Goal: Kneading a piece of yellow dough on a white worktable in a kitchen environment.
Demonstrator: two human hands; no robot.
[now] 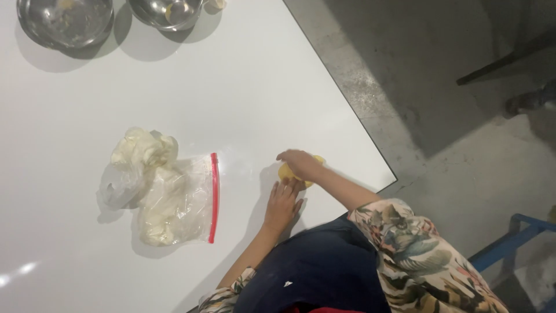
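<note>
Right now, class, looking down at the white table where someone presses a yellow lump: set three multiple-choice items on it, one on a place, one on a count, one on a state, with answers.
1. Where does the clear bag with the red strip lie?
A. left of the hands
B. inside a bowl
C. on the floor

2. How many metal bowls stand at the table's far edge?
A. none
B. two
C. five

3. How is the yellow lump held?
A. lifted high off the table
B. sealed in the bag
C. under the right hand on the table, left hand beside it

Answers: 1 A, the bag lies on the tabletop to the left of both hands. 2 B, two bowls show at the top. 3 C, the right hand covers the lump on the table.
</note>
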